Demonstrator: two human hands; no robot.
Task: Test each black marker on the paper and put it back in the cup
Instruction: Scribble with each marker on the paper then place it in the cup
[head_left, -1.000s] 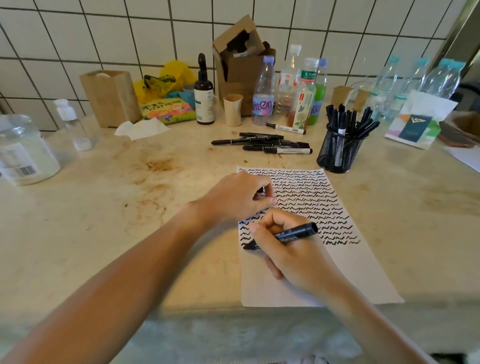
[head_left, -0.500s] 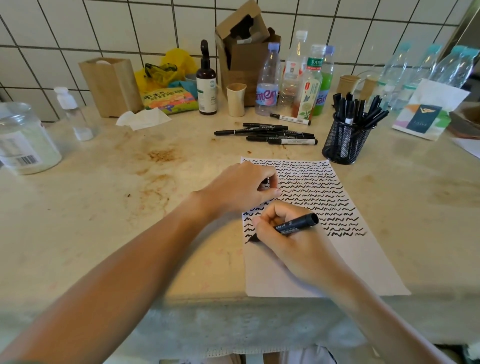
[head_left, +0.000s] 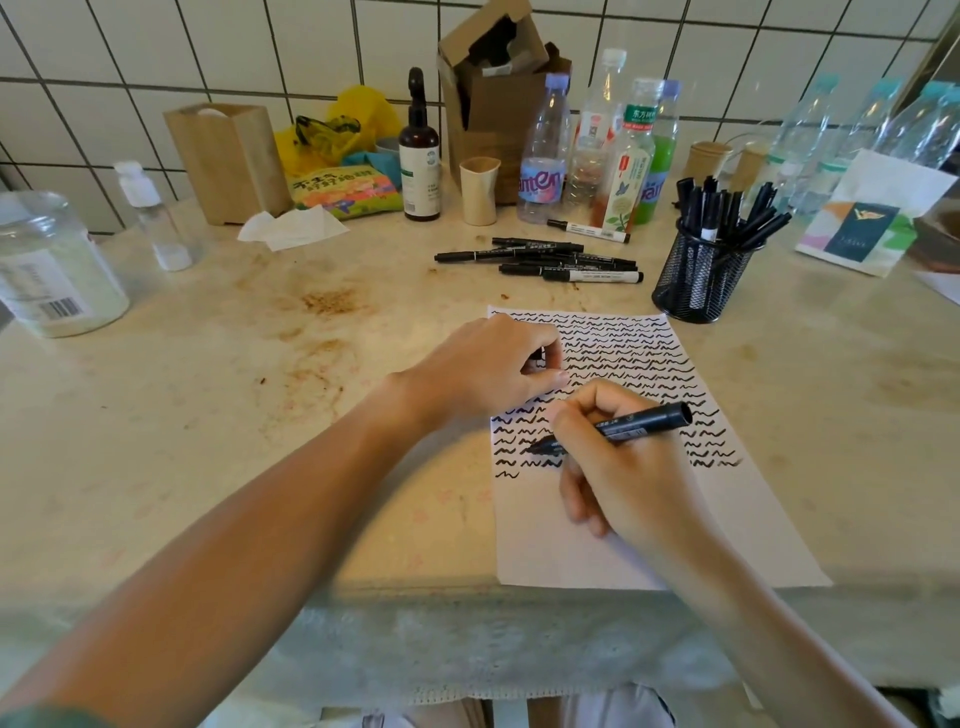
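White tiles back the desk (head_left: 208, 415). On the paper (head_left: 675, 545), my right hand (head_left: 623, 467) pinches the marker (head_left: 634, 423), tip toward my left hand (head_left: 493, 369), which grasps its cap; the cup (head_left: 696, 280) stands beyond the paper.

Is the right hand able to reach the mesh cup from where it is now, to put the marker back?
Probably yes. The right hand grips the marker over the paper, and the mesh cup stands just beyond the paper's far right corner. Nothing lies between them. The cup is crowded with markers, so sliding it in may need care.
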